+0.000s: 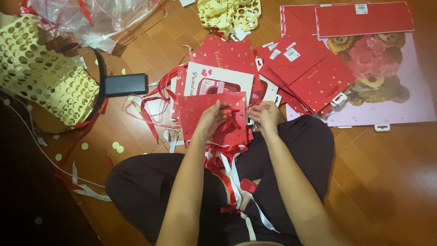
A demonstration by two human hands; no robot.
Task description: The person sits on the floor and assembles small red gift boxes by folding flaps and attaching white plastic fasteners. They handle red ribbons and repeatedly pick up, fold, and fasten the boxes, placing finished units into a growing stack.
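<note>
Red paper with gold dots fills the middle of what I see: a flat gift bag (pixel 210 115) lies on the wooden floor (pixel 378 182) just past my knees, and both my hands are on its near edge. My left hand (pixel 210 119) rests on the bag's face with the fingers curled narrow around a bit of red ribbon (pixel 231 119), pinching it. My right hand (pixel 266 115) sits just beside it at the bag's right corner, fingers bent in close; whether it grips ribbon or only steadies the paper I cannot tell.

By my reading, I am in the middle of fitting a ribbon handle to this bag, with the threading or knotting not yet finished. The next move calls for small, careful finger work: keeping the ribbon taut, finding the hole at the bag's top edge, and not creasing the paper.

Behind the bag lies a white card with pink print (pixel 218 79), and beyond that more red bags (pixel 314 73) fan out to the bag's right over a big pink sheet with bears (pixel 391 95). Loose red and white ribbons (pixel 232 182) trail from the bag across my lap. Left of the bag, a dark box (pixel 125 84) and yellow punched paper (pixel 41 73) lie on the floor.
</note>
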